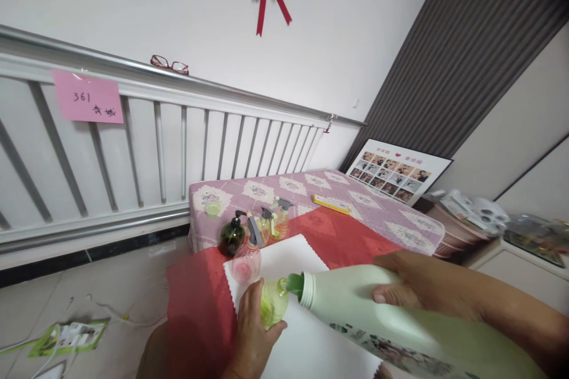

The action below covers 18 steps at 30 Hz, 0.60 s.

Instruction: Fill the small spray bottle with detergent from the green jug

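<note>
My left hand (252,331) grips a small clear bottle (272,302) holding green liquid, over a white cloth (288,260). My right hand (409,281) holds a large pale green jug (355,308) tipped on its side. The jug's green spout (294,284) touches the mouth of the small bottle. A pink spray bottle (248,260) stands just behind my left hand.
A dark green pump bottle (232,235) and two more spray bottles (274,219) stand on the table with its pink and red cloths (355,231). A small green cap (213,208) and a yellow object (331,204) lie farther back. Radiator behind; photo board right; cables on floor.
</note>
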{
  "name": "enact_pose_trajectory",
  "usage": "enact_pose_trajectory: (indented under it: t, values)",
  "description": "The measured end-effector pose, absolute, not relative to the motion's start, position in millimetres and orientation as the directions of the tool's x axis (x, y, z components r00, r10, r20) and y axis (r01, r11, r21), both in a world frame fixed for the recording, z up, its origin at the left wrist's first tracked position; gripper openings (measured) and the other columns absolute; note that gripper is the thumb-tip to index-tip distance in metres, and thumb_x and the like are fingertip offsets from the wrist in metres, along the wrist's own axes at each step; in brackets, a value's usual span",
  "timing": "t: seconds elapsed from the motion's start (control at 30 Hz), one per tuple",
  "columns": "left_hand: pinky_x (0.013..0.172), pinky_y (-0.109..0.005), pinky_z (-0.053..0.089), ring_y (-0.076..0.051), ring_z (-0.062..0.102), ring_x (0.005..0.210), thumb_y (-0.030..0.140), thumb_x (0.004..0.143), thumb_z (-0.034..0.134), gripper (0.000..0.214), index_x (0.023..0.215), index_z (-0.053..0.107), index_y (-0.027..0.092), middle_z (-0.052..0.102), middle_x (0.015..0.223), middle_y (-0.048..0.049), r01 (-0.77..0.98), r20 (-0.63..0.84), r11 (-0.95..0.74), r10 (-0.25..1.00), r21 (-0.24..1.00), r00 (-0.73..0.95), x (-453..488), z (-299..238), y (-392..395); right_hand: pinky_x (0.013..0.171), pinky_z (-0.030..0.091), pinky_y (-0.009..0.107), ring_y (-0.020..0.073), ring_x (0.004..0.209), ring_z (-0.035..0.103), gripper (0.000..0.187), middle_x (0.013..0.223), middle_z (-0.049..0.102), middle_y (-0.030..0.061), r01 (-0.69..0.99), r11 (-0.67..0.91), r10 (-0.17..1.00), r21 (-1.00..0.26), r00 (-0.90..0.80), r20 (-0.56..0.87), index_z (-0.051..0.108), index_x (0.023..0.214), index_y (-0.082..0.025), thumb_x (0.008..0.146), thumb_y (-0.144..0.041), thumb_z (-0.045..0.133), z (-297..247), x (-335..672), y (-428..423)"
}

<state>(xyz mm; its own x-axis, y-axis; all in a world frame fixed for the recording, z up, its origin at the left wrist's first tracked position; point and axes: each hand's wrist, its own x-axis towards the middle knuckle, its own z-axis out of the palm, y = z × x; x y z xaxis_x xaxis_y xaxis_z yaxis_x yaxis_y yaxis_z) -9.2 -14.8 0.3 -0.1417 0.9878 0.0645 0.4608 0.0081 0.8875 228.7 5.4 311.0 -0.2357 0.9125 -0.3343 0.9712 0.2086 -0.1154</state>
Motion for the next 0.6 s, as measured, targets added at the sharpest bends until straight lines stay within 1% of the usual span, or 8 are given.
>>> enact_pose_trajectory:
  t: [0.07,0.17,0.33,0.6]
  values:
    - [0.126,-0.04,0.032,-0.029,0.038,0.15,0.024,0.067,0.071,0.087,0.147,0.039,0.013,0.046,0.158,-0.0172,0.465,0.076,0.0,0.987,0.885,-0.145,-9.4,-0.9,-14.6,0.061,0.05,0.035,0.0304,0.076,0.068,0.061,0.085,0.073,0.0101,0.971,0.209,0.906,-0.12,-0.238,-0.35,0.061,0.079,-0.022,0.075,-0.082,0.047,313.3,227.8,5.5]
    - [0.126,-0.042,0.033,-0.029,0.039,0.15,0.024,0.067,0.07,0.086,0.147,0.039,0.011,0.046,0.157,-0.0179,0.451,0.093,-0.017,0.985,0.892,-0.147,-9.8,-3.1,-14.7,0.06,0.05,0.035,0.0307,0.077,0.068,0.06,0.085,0.072,0.0106,0.97,0.208,0.903,-0.125,-0.24,-0.357,0.061,0.079,-0.022,0.075,-0.08,0.048,315.8,225.7,4.9]
    - [0.127,-0.042,0.032,-0.03,0.038,0.15,0.025,0.067,0.071,0.087,0.147,0.039,0.011,0.046,0.158,-0.0181,0.454,0.078,-0.005,0.987,0.891,-0.142,-10.0,-2.0,-15.0,0.061,0.049,0.035,0.0295,0.075,0.068,0.059,0.082,0.072,0.0085,0.971,0.193,0.904,-0.143,-0.232,-0.358,0.06,0.077,-0.022,0.075,-0.08,0.05,316.5,224.0,4.1]
    - [0.127,-0.045,0.032,-0.03,0.038,0.15,0.024,0.068,0.07,0.085,0.146,0.039,0.011,0.046,0.157,-0.0192,0.421,0.085,-0.015,0.985,0.907,-0.149,-9.3,-2.9,-14.4,0.06,0.049,0.035,0.0302,0.076,0.069,0.056,0.083,0.073,0.0089,0.97,0.198,0.908,-0.144,-0.237,-0.346,0.061,0.078,-0.023,0.075,-0.078,0.052,312.4,227.5,5.9]
